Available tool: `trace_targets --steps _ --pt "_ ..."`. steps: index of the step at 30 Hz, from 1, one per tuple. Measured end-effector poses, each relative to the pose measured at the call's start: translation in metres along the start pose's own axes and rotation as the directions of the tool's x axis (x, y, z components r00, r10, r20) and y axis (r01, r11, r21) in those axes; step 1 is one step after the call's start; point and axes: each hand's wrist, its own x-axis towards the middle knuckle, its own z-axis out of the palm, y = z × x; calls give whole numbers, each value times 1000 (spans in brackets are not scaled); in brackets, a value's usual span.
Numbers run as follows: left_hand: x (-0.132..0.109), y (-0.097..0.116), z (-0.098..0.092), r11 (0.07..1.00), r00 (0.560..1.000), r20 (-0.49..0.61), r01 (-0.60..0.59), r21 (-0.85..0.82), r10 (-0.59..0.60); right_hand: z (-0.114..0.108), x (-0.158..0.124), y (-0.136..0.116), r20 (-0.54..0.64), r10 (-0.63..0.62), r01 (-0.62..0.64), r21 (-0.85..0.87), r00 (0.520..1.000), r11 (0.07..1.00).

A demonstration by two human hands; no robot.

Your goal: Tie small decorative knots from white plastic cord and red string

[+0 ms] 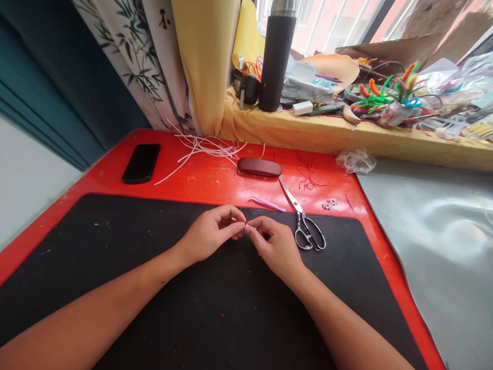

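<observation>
mat: black mat (115,267) is lying nearest the camera on the red table (208,180); all places below are given against this mat.
left hand: left hand (211,232) is hovering over the mat's far middle, fingers curled shut, thumb and forefinger pinching the small red piece (245,224).
right hand: right hand (275,245) is meeting it fingertip to fingertip over the mat, also curled in, pinching the same piece from the other side.
red piece: it is sitting between both pinches, just above the mat's far edge; too small to tell what it is; a pale bit seems to be showing beside it.
step: looks like fine twisting or folding of the piece is going on, judged mid-way.
next move: probably calling for a tight pinch and small finger turns, not arm motion.
scissors: scissors (304,218) are lying closed across the mat's far right edge, just beside the right hand.
pink tool: pink tool (266,203) is lying just beyond the mat's far edge.
case: dark case (259,167) is lying farther beyond it.
phone: phone (141,163) is lying beyond the mat's far left, screen dark.
white strips: white strips (204,149) are spreading beyond the mat, near the curtain (146,56).
flask: black flask (276,56) is standing on the sill, well beyond the mat.
writing: dark characters on the curtain, too partial to read; no brand is showing.
</observation>
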Motion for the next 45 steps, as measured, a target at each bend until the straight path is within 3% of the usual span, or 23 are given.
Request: trace_targets --steps 4,10,19,29,45 --pt "3 -2 -6 1000 1000 31 1 -23 -1 -3 0 -1 31 11 -13 85 999 996" --pt "7 2 -14 982 993 114 13 -190 9 -9 2 -1 45 78 -89 326 996 941" --pt "6 8 -12 948 982 184 89 -307 -33 -4 -2 -3 186 34 -85 274 982 958" --pt "9 3 -16 994 995 96 7 -106 3 -4 -4 -5 152 1 -33 206 988 978" --pt "8 -1 -15 992 995 91 -46 115 35 -6 -4 -1 86 27 -38 139 996 989"
